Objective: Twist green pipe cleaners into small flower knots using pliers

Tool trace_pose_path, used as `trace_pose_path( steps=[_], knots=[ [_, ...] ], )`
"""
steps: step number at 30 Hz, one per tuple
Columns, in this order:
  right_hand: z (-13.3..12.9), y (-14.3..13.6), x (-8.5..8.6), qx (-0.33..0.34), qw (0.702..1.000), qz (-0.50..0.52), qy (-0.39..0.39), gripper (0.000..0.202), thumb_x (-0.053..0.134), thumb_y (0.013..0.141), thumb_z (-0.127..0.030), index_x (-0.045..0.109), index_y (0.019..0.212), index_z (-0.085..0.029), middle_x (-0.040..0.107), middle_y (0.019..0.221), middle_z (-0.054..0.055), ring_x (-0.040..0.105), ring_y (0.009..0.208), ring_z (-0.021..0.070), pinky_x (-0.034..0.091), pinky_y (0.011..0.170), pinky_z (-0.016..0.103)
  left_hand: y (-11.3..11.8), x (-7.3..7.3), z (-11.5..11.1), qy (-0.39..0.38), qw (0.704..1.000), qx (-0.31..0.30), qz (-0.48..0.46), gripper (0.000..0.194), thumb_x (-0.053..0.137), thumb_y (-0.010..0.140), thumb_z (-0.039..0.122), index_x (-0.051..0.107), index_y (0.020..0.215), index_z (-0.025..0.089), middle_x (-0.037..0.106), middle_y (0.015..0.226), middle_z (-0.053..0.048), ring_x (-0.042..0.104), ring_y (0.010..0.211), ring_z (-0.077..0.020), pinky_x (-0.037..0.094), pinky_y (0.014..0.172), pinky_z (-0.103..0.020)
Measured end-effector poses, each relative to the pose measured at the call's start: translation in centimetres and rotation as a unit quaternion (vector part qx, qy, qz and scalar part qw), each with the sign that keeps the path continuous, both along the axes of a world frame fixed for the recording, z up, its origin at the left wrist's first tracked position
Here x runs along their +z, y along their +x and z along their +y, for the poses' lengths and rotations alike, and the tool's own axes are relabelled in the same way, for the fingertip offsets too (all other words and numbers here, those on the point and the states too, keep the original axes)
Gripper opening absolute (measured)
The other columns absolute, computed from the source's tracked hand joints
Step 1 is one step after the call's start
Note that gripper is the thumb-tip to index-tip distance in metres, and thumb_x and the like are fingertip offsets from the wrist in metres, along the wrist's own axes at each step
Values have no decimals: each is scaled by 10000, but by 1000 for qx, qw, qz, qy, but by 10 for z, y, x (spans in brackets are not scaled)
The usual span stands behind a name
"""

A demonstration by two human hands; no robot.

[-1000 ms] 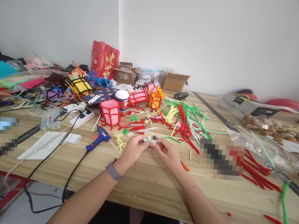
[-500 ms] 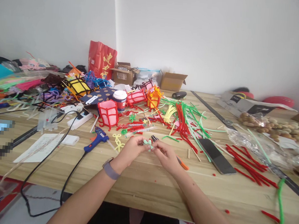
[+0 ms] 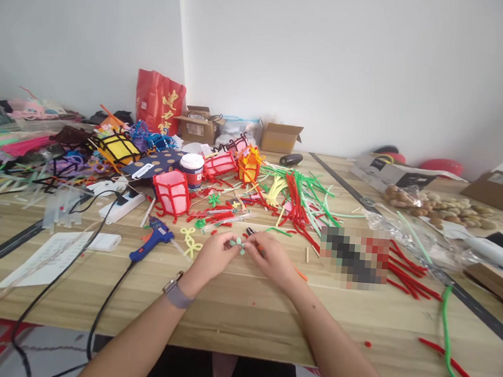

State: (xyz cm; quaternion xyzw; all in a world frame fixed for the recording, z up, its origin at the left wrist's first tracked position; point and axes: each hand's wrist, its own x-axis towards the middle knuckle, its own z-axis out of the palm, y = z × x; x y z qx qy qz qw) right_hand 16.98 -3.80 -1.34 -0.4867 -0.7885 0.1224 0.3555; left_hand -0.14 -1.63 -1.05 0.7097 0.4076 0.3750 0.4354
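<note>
Between my two hands, above the wooden table, is a small mint-green pipe-cleaner flower (image 3: 238,242). My left hand (image 3: 215,255) pinches its left side with thumb and forefinger. At its right edge, the fingertips of my right hand (image 3: 269,259) are closed on the flower too. Partly under my right hand lies a tool with a black tip and an orange handle (image 3: 300,274); its middle is hidden. Left of my hands are yellow pipe-cleaner loops (image 3: 191,243) and a blue hot glue gun (image 3: 154,241).
Red and pink lanterns (image 3: 171,194), a lidded paper cup (image 3: 191,169) and green pipe cleaners (image 3: 319,188) crowd the back. Red pipe cleaners (image 3: 414,277) lie at right. A black cable (image 3: 110,293) runs off the front edge at left. A paper sheet (image 3: 45,259) lies nearby.
The whole scene has shifted left in view as the head turned slightly right. The green flower has been turned a little between my fingers; both hands keep hold of it.
</note>
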Motion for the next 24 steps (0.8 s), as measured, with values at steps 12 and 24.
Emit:
trace_pose_path(
  steps=[12,24],
  knots=[
    [-5,-5,-1,75,993,80,-45,233,413,924,-266,516,725,-205,553,703,9,510,675,149,402,641,256,-3,-9,6,-57,996,-49,-39,212,629,731,355,586,822,168,603,735,-4,544,694,-152,396,646,-255],
    [1,-12,-11,-20,979,197,-40,164,530,850,-358,599,812,-214,639,763,26,554,664,165,442,616,276,5,-2,1,-108,975,51,-189,222,662,692,293,637,869,161,674,788,-21,610,747,-160,448,693,-266]
  ],
)
